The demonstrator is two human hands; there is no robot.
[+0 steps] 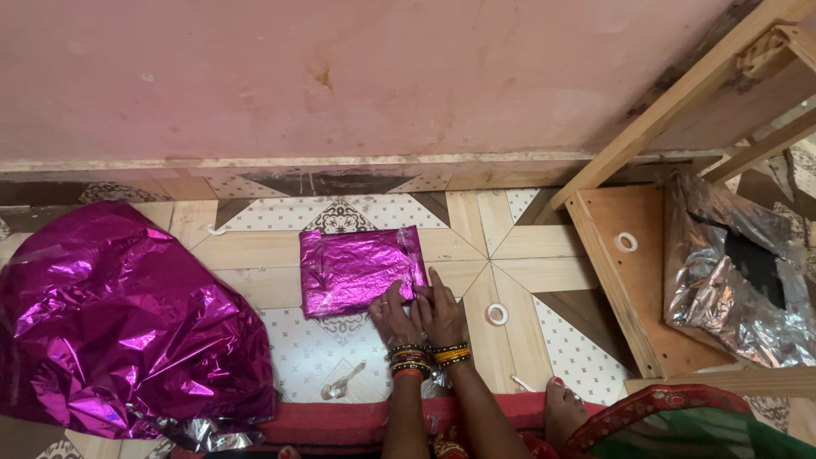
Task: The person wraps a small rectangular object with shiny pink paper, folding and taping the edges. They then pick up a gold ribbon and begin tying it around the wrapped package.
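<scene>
Both hands lay side by side at the lower right corner of the magenta foil-wrapped packet (360, 270), the left hand (391, 316) and the right hand (438, 310) touching each other at the thumbs. Each was spread flat with fingers out, gripping nothing, the fingertips pressing the packet's near edge against the floor. From the hands, the packet lay toward eleven o'clock, its long axis running nine to three across the view, tilted slightly so the right end sat higher. The left hand was over the wrapped face; the right hand reached just past the right end, at the corner where clear tape seemed to glint, though the tape itself was hard to make out.

Largest around them was the pink wall (340, 76) at twelve o'clock, then the patterned tile floor (476, 246) that carried everything. At nine o'clock, well apart from the packet, a big crumpled heap of magenta foil (119, 323) rested on the floor. At three o'clock stood a wooden frame (625, 280) with a crumpled silver foil sheet (731, 272) lying in it and a white ring (626, 241) on its board. A small roll of tape (497, 314) sat on the tiles just beside the right hand, at three o'clock. Smallest, a spoon (342, 382) lay at seven o'clock near the left forearm, and a bare foot (563, 412) showed at five.
</scene>
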